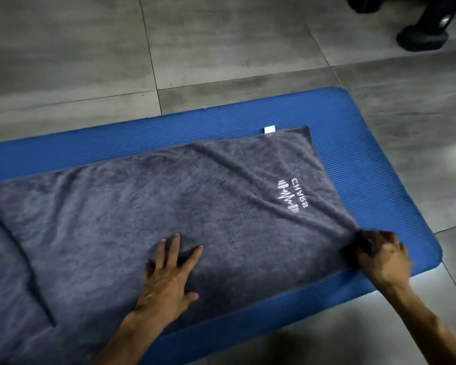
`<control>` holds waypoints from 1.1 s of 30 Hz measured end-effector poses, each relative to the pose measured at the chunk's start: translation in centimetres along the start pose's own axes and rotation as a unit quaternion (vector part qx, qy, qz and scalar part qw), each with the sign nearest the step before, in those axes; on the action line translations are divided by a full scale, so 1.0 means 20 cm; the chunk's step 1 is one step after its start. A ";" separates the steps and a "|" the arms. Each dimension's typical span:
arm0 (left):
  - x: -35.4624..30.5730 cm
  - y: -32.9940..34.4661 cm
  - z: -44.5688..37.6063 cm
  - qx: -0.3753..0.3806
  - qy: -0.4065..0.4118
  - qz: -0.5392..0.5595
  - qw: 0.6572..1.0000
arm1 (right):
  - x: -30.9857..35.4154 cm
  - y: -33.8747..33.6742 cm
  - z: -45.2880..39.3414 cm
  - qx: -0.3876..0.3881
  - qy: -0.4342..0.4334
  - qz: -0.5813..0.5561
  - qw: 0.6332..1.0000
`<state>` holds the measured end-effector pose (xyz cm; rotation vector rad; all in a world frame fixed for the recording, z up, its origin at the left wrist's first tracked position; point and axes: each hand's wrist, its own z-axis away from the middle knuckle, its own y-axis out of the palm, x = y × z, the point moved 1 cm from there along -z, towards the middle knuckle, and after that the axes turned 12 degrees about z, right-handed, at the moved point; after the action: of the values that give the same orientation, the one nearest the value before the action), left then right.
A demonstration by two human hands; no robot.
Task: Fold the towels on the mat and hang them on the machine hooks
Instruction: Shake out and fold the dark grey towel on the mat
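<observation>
Grey tiled floor (221,48), dimly lit, with a blue mat (366,159) laid across it at a slant. The left hand (169,275) lies flat on the towel (142,206), fingers spread and straight, pressing the cloth down near its near edge. The right hand (382,256) is at the towel's near right corner, fingers curled round a bunch of fabric and pinching it; creases run from that grip up toward the logo (291,197), so the cloth looks pulled taut there.

Outward from the hands, the grey towel covers most of the mat, its long axis running along the mat from lower left to upper right. The far short end, with a white tag (269,129) at its edge, points toward the upper right. At the left a ridge crosses the cloth; whether that is a fold or a second towel beneath I cannot tell.

The task looks barely begun: the towel is spread and being smoothed or gripped for a first fold. Folding and hanging are all left. A dark machine foot (421,38) stands at upper right; no hooks show.
</observation>
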<state>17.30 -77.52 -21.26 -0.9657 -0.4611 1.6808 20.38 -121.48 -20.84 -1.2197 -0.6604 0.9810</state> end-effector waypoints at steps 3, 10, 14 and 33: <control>-0.03 -0.01 -0.04 0.064 -0.016 -0.001 0.998 | 0.20 -0.03 -0.17 -0.029 -0.104 -0.049 0.993; 0.01 0.00 -0.04 0.081 -0.011 -0.020 0.996 | 0.88 -0.14 -0.89 0.070 -0.103 -0.155 0.980; 0.03 0.01 -0.05 0.053 0.010 -0.036 0.998 | 0.94 -0.16 -1.11 0.113 -0.050 -0.237 0.964; 0.09 -0.01 0.03 0.032 0.026 0.032 0.999 | 0.28 0.17 0.47 -0.074 -0.130 0.070 0.986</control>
<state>16.89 -75.73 -21.45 -0.9838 -0.3443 1.7135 14.06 -112.14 -22.32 -1.2920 -0.8735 1.2395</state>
